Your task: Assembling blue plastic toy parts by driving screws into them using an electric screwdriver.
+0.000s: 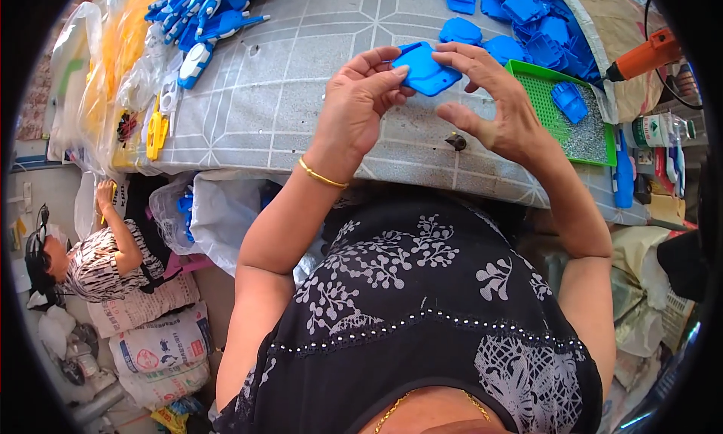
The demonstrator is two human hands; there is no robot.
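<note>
Above the grey white-lined counter (pixel 286 102), my left hand (pixel 356 95) holds one blue plastic shell (pixel 429 78), my right hand (pixel 503 106) wide, heaped blue shells (pixel 526 8) seemingly remaining.

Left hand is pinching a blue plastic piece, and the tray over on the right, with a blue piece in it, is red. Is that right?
Not quite: the tray is green, as the head view shows. The left hand does pinch a blue plastic piece.

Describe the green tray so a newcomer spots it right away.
Find the gray tablecloth, then look just right of the right hand. The shallow tray there holds silvery bits and one blue piece; its green colour sets it apart from the blue pile behind it.
</note>
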